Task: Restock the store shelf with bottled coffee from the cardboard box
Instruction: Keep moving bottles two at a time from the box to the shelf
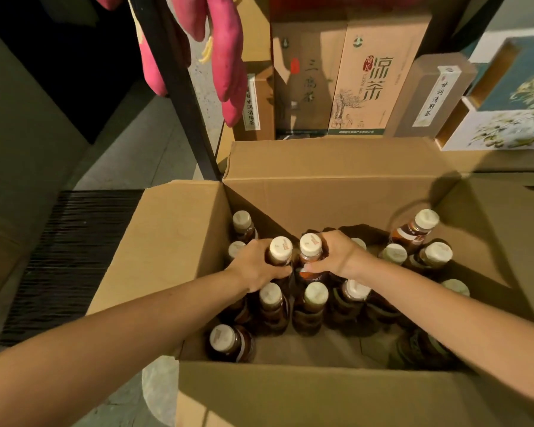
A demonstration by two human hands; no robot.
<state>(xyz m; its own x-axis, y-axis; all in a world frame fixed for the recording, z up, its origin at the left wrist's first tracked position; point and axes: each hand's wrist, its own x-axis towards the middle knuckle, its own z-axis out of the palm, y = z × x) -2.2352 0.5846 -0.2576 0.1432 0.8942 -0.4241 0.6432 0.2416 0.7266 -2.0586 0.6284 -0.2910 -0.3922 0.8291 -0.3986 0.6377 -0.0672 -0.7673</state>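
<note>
The open cardboard box (pixel 336 192) sits on a grey floor (pixel 142 155), its far flap raised against the front of the shelf (pixel 506 160). Inside, brown bottles of coffee with pale caps stand upright, grouped toward the far and middle part of the box; bare cardboard shows along the near wall. The left hand (pixel 256 266) is clamped round one raised bottle (pixel 280 251); the right hand (pixel 339 257) is clamped round the bottle beside it (pixel 310 251). Tall tea cartons (pixel 373 75) stand on the shelf behind. A black upright post (pixel 179 97) rises at the box's far-left corner, with pink fabric (pixel 228 63) hanging by it. A dark ribbed mat (pixel 65 260) lies left of the box.
</note>
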